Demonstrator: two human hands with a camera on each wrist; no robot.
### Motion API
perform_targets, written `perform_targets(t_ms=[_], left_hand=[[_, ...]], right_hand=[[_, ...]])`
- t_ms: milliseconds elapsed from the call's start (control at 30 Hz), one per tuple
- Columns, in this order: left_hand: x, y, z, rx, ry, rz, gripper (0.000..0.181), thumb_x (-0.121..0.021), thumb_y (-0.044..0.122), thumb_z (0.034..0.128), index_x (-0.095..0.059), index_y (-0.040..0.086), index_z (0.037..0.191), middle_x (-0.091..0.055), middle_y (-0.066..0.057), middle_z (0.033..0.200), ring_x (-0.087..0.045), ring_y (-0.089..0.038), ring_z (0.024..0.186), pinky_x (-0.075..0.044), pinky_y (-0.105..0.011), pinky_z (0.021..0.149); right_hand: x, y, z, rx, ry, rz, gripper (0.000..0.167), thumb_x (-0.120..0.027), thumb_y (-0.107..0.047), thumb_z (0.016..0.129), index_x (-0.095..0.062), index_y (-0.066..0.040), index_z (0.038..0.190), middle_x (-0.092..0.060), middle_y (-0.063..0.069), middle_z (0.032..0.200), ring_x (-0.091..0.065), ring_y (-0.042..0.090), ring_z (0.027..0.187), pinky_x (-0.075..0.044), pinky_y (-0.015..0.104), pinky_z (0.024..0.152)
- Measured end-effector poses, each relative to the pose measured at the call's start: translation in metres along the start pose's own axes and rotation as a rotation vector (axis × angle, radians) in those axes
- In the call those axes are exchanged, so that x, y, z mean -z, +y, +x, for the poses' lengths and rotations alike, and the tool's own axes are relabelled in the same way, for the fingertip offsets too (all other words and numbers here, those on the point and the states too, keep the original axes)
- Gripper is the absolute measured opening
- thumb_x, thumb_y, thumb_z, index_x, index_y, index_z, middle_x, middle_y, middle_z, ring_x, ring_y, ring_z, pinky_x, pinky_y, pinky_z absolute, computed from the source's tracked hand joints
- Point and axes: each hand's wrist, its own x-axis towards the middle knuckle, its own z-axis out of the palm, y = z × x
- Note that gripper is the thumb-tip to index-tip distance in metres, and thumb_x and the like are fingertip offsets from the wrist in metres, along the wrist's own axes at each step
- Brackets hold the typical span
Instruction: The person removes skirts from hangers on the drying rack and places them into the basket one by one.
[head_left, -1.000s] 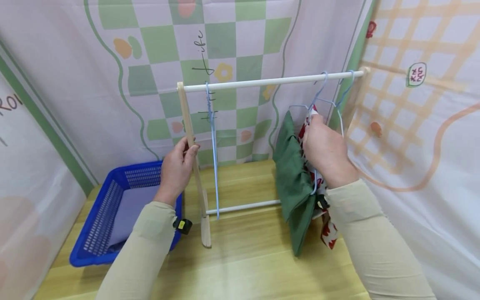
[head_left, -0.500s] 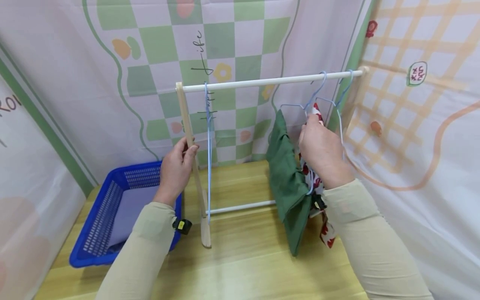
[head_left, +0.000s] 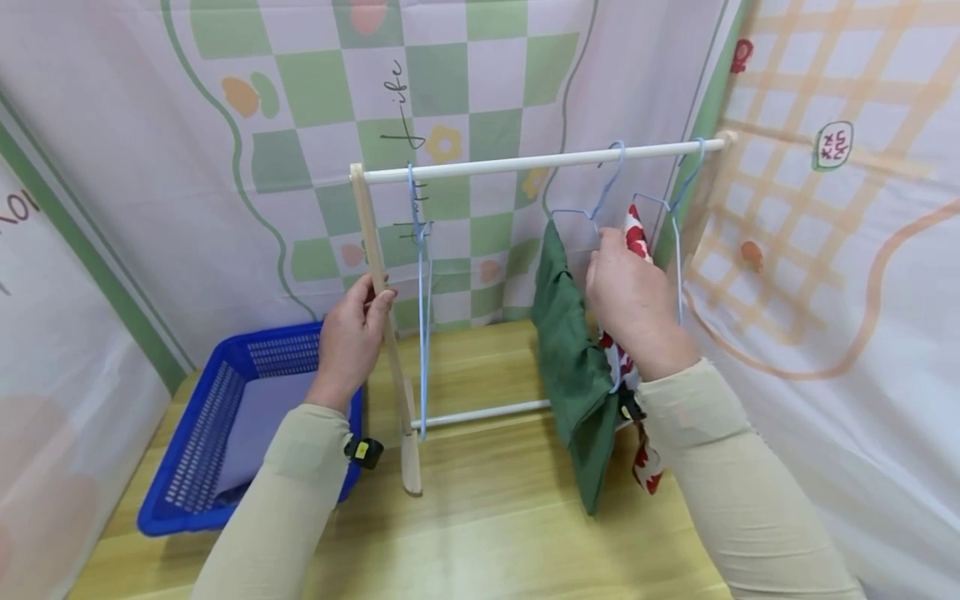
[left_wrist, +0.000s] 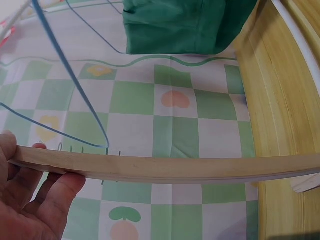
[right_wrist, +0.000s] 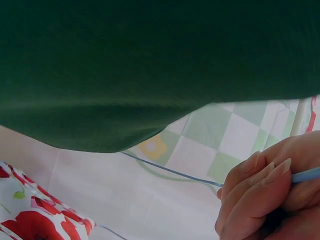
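Observation:
A small clothes rack with a white top rail [head_left: 517, 164] and wooden end posts stands on the table. My left hand [head_left: 352, 337] grips its left post [head_left: 372, 242], thumb and fingers on either side of the wood. Fingers of my right hand [head_left: 633, 292] curl round the blue wire hanger [head_left: 609, 179], seen as a blue rod in the right wrist view. From this hanger hangs a folded green cloth [head_left: 570, 350]. Behind it, on another blue hanger [head_left: 693, 183], is a white cloth with red flowers [head_left: 637, 233], partly hidden by my right hand.
A bare blue hanger [head_left: 422, 317] hangs at the rail's left end, close to the left post. Left of the rack is a blue plastic basket [head_left: 180, 467] with a grey-purple cloth [head_left: 270, 408] in it. Patterned curtains enclose the wooden table [head_left: 480, 517] behind and at both sides.
My right hand has moved left, and the green cloth's hanger has slid left along the rail, away from the flowered cloth. The bare hanger swings slightly. My left hand stays on the post.

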Motion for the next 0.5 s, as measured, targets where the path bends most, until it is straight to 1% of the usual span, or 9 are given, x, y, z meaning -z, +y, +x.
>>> perform_targets(t_ms=[67,133,300,500], left_hand=[[0.0,0.0,0.0,0.0,0.002,-0.001,0.043,-0.051,0.033,0.1108,-0.057,0.006,0.144,-0.071,-0.015,0.122,-0.07,-0.031,0.11,-0.059,-0.047,0.08],[0.0,0.0,0.0,-0.001,0.004,-0.002,0.043,-0.052,0.033,0.1107,-0.058,0.005,0.143,-0.072,-0.014,0.121,-0.07,-0.031,0.11,-0.06,-0.047,0.081],[0.0,-0.001,0.001,-0.007,0.009,-0.006,0.044,-0.052,0.032,0.1108,-0.057,0.004,0.144,-0.072,-0.016,0.122,-0.07,-0.033,0.113,-0.06,-0.051,0.086],[0.001,0.0,0.0,-0.008,0.006,-0.004,0.044,-0.051,0.032,0.1112,-0.057,0.004,0.144,-0.072,-0.016,0.122,-0.07,-0.033,0.111,-0.059,-0.049,0.082]], right_hand=[[0.0,-0.002,-0.001,-0.004,-0.017,-0.001,0.045,-0.033,-0.026,0.111,-0.043,0.001,0.146,-0.069,0.035,0.097,-0.067,0.055,0.088,-0.055,0.065,0.078],[0.0,-0.003,-0.002,-0.004,-0.023,-0.003,0.044,-0.033,-0.027,0.111,-0.044,0.0,0.145,-0.069,0.034,0.094,-0.067,0.055,0.085,-0.055,0.065,0.078],[-0.001,-0.008,-0.004,0.013,-0.013,-0.003,0.042,-0.034,-0.027,0.111,-0.045,-0.001,0.142,-0.069,0.032,0.085,-0.067,0.056,0.08,-0.055,0.067,0.075],[-0.001,-0.012,-0.006,0.042,-0.02,-0.012,0.043,-0.037,-0.024,0.111,-0.044,0.001,0.145,-0.067,0.024,0.073,-0.068,0.052,0.075,-0.055,0.065,0.068]])
